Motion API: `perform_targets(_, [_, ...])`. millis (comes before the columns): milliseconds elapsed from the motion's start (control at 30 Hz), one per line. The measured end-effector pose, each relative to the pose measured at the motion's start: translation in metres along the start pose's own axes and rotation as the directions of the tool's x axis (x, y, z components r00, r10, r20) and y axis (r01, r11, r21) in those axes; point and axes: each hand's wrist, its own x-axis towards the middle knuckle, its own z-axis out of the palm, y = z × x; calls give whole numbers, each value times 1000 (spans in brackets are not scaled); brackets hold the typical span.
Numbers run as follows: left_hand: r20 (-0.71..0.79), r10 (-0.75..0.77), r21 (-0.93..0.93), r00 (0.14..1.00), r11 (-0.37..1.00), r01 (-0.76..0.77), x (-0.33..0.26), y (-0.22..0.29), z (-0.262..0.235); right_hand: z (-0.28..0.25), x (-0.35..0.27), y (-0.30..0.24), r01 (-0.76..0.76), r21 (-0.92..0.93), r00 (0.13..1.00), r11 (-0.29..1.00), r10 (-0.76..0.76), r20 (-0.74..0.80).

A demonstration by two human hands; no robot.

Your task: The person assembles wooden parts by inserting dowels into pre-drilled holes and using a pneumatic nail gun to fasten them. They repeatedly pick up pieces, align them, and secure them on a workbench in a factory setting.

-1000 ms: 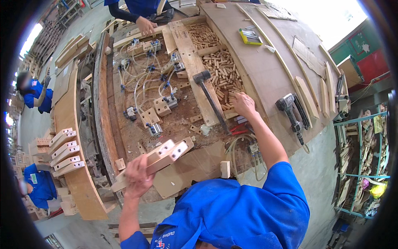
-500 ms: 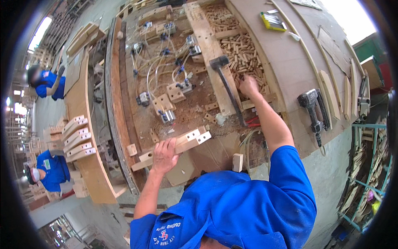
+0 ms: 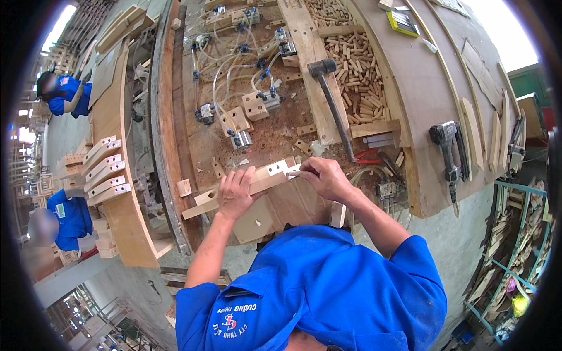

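My left hand (image 3: 235, 194) is closed around two pale wooden rails (image 3: 266, 182) lying side by side near the bench's front edge. Dark holes show in the rails' right ends. At the end of the nearer rail, my right hand (image 3: 329, 179) pinches a short wooden dowel (image 3: 294, 174) between thumb and fingertips. The dowel meets the rail's end face; whether its tip is inside a hole I cannot tell. Beyond, a compartment wall (image 3: 386, 76) borders a heap of loose wooden dowels (image 3: 360, 85).
A black-headed mallet (image 3: 329, 96) lies across the compartment's left board. Clamp blocks with pneumatic hoses (image 3: 234, 76) fill the back left. Red-handled pliers (image 3: 369, 158) lie right of my right hand. A nail gun or drill-like power tool (image 3: 445, 149) rests farther right. Two people work at left.
My right hand has come from the dowel heap back to the rails' right end, bringing a dowel. My left hand keeps its hold on the rails. The view has shifted slightly.
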Motion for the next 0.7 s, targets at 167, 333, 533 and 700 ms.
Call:
perform_targets(167, [-18,4,8,1000,1000,-4,-2,-1,1,14,7,7,186,-104,983,977,-184,29])
perform_targets(333, [-26,-3,24,1000,1000,4,-4,1,3,11,29,-5,250,-229,955,941,-200,220])
perform_targets(533, [-9,-2,1,1000,1000,2,2,3,2,21,38,1,89,-98,981,991,-70,181])
perform_targets(700, [24,-42,13,999,999,41,-3,4,2,16,34,1,-21,-12,987,1000,23,157])
